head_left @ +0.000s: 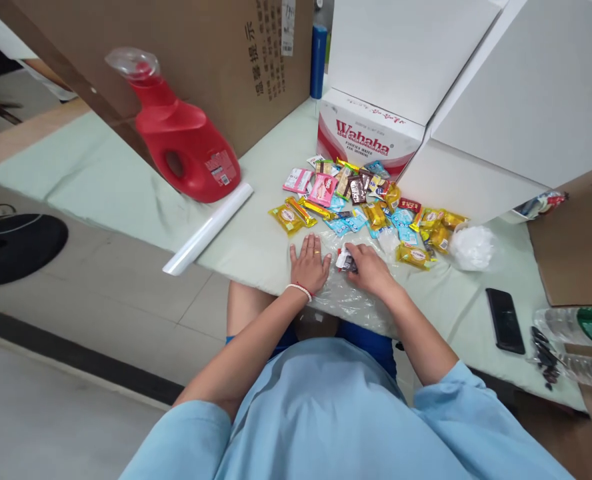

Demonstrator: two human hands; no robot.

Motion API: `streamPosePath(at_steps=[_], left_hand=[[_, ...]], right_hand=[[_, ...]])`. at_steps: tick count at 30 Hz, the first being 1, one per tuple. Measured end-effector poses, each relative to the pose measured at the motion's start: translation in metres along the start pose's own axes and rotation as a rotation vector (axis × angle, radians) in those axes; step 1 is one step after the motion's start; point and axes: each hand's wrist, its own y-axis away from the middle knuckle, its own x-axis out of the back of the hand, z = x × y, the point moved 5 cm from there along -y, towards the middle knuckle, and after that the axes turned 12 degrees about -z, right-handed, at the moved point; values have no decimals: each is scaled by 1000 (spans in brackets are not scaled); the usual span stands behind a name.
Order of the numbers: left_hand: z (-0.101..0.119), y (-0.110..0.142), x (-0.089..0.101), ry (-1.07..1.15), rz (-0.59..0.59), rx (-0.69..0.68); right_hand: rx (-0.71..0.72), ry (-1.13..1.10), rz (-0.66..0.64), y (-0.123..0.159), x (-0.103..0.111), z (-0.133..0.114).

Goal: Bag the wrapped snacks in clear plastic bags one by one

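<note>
My left hand [310, 265] lies flat, fingers spread, on a clear plastic bag [346, 293] at the table's front edge. Just to its right, my right hand [369, 267] grips a small wrapped snack [346, 259] with dark, white and red on its wrapper, held low over the plastic. Beyond both hands is a loose pile of packaged snacks. In it are a pink packet [323, 190], a yellow packet [286, 218], blue packets [404, 225] and a dark brown packet [357, 189]. A crumpled white plastic bundle [473, 247] sits at the pile's right end.
A red jug [186, 143] and a white film roll [209, 229] stand and lie on the left. Behind are a large cardboard box [216, 60] and a Wahaha carton [369, 133]. A phone [505, 320] and plastic bottles [576, 325] lie at right.
</note>
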Motion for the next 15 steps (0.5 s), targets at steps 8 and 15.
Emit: streamPosePath(at_steps=[8, 15], left_hand=[[-9, 16, 14, -58, -23, -68], [-34, 15, 21, -37, 20, 104]], right_hand=[[97, -69, -29, -6, -21, 1], [75, -151, 27, -1, -27, 6]])
